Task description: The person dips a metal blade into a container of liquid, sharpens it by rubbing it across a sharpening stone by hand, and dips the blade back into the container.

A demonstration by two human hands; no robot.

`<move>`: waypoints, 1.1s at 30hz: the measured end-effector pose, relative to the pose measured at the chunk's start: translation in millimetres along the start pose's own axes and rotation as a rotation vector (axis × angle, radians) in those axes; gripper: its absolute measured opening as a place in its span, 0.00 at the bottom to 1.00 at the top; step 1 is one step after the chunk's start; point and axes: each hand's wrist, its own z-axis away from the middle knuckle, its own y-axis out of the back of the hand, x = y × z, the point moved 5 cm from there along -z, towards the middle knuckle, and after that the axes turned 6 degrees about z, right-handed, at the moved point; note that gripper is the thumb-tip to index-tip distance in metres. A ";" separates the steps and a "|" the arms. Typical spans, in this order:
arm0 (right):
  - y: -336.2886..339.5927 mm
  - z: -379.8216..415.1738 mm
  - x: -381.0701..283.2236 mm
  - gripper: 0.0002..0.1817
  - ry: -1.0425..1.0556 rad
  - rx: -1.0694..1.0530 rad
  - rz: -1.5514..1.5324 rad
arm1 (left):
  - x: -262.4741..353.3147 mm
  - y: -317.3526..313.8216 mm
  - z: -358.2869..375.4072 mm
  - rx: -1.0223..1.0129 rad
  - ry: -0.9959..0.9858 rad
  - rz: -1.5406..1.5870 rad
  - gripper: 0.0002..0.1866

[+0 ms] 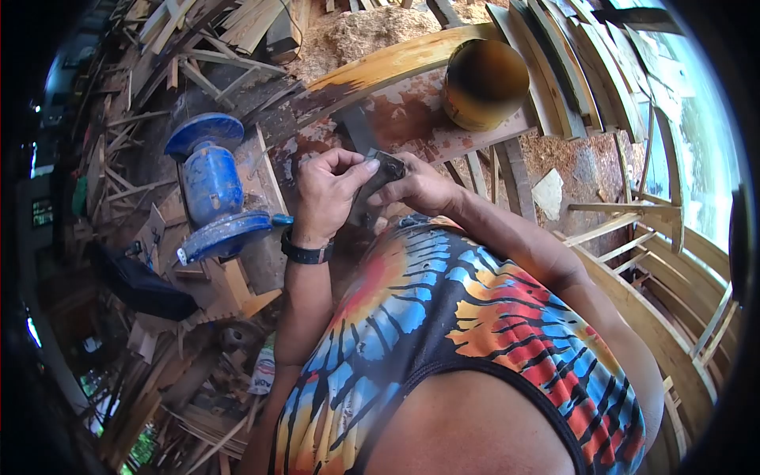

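A small, dark, flat piece [385,169] with a creased or folded look is held between my two hands in front of my waist; I cannot make out its material. My left hand [331,188] pinches one edge between thumb and fingers, a dark watch strap on its wrist. My right hand [419,188] closes on the other side, its fingertips partly hidden. Beyond the hands, a round can [486,85] with a dark brown and amber inside stands on a red-brown stained board [404,107]. Behind it lies a long plank [396,59], pale yellow with a dark-stained end.
A blue metal machine [214,184] with round flanges stands to the left. Stacked boards [554,71] lean at the upper right, with wooden frames [625,229] below them. Scrap wood [202,71] and sawdust [348,38] cover the far ground. A dark bag-like object [146,285] lies at left.
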 end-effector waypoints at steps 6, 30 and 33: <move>3.1 14.2 -8.5 0.13 -0.103 0.050 0.077 | 10.5 -7.7 -0.1 -0.023 0.062 -0.132 0.10; 13.3 -16.6 -6.9 0.16 -0.012 -0.019 0.246 | -7.7 4.8 -27.5 0.136 -0.050 -0.124 0.19; 18.8 -18.6 -8.6 0.17 -0.023 -0.018 0.261 | -8.6 4.3 -32.5 0.135 -0.090 -0.188 0.20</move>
